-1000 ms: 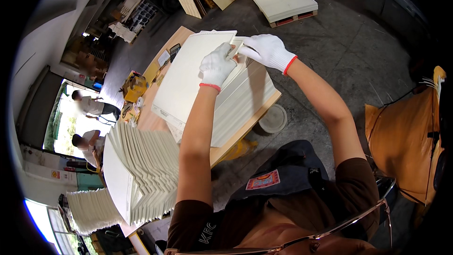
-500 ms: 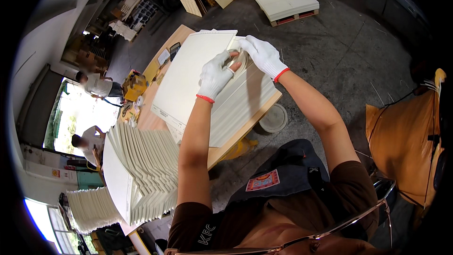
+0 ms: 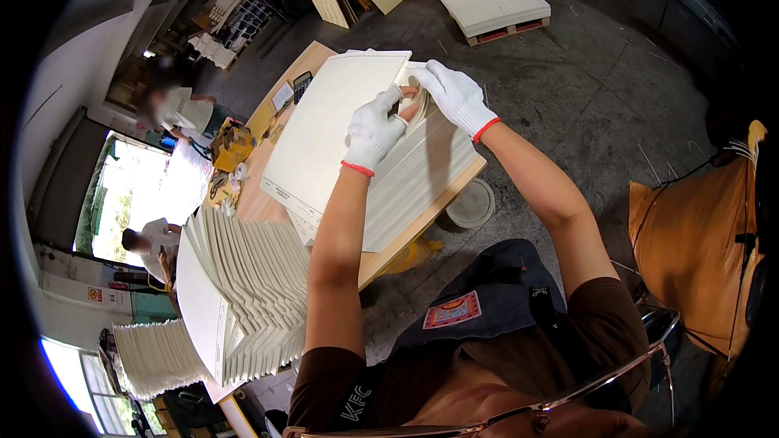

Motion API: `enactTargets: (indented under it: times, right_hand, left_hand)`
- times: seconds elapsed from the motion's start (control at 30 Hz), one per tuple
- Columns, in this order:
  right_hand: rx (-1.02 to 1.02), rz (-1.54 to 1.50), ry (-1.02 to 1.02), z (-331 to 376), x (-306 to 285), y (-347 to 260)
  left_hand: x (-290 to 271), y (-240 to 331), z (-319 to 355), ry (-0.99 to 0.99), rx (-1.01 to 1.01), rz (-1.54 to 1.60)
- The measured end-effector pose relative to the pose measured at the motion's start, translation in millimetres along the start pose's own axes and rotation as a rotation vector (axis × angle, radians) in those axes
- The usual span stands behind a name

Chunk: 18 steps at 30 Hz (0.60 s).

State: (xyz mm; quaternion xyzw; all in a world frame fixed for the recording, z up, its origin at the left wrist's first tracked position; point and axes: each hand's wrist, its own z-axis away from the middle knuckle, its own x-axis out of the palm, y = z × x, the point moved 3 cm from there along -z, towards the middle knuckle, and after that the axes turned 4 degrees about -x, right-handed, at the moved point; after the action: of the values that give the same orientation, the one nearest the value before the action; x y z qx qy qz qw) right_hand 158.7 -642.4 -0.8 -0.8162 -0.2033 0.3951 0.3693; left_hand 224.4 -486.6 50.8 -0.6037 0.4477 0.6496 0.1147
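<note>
A thick stack of white paper sheets (image 3: 333,126) lies on the wooden table in front of me, its layered edges facing me. My left hand (image 3: 377,126), in a white knitted glove with a red cuff, has bare thumb and index tips. Those fingers are curled at the right edge of the stack, where several sheets bend up in a curve. My right hand (image 3: 456,97), also gloved in white, grips the stack's far right corner, with the thumb on the near side. The fingertips behind that corner are partly hidden.
A taller, wavy pile of sheets (image 3: 251,292) stands at the left. The wooden table (image 3: 260,158) holds a yellow box (image 3: 233,144) and a calculator (image 3: 302,85). A lidded bucket (image 3: 471,203) sits below the table edge. Two people are at the left; an orange sack (image 3: 690,243) is at the right.
Both my hands stay almost in place at the bent sheets, with only a slight shift. The standing person at the left has moved a little toward the table.
</note>
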Motion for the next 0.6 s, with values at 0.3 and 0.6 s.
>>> enactTargets:
  times: [0.3,0.6]
  right_hand:
    - [0.007,-0.027,0.01,2,1,-2]
    - [0.009,-0.047,0.03,1,2,5]
  left_hand:
    - [2,-7,2,0.096,0.111,0.086]
    - [2,0,1,0.02,0.045,-0.024]
